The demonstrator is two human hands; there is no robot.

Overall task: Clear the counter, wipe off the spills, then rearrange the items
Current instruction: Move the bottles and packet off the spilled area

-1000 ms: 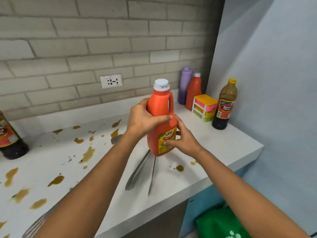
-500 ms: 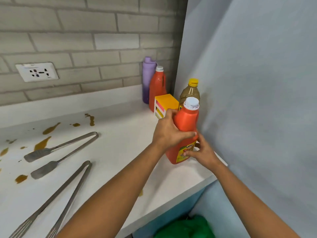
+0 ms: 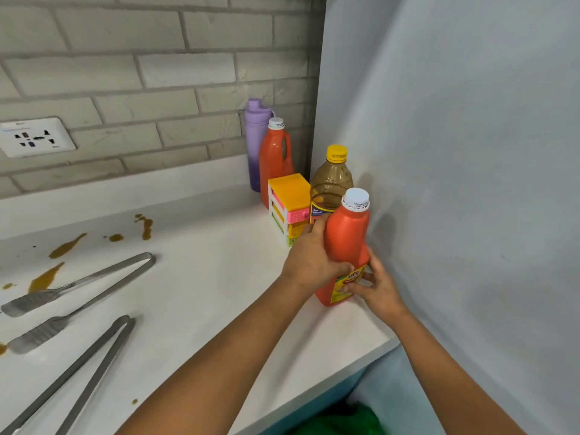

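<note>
An orange bottle with a white cap (image 3: 345, 243) stands on the white counter (image 3: 213, 277) near its right end, close to the blue wall. My left hand (image 3: 310, 259) grips its middle from the left. My right hand (image 3: 373, 284) holds its lower part at the yellow label. Just behind it stand a brown bottle with a yellow cap (image 3: 331, 183) and a small coloured drawer box (image 3: 288, 202). Brown spills (image 3: 67, 246) mark the counter at the left.
A second orange bottle (image 3: 274, 158) and a purple flask (image 3: 255, 142) stand in the back corner. Two metal tongs (image 3: 78, 287) (image 3: 72, 375) lie on the left of the counter. A wall socket (image 3: 34, 136) sits on the brick wall. Something green (image 3: 339, 419) lies below the counter edge.
Both hands carried the orange bottle from mid-counter over the tongs to the right end and brought it down in front of the brown bottle. The view swung right.
</note>
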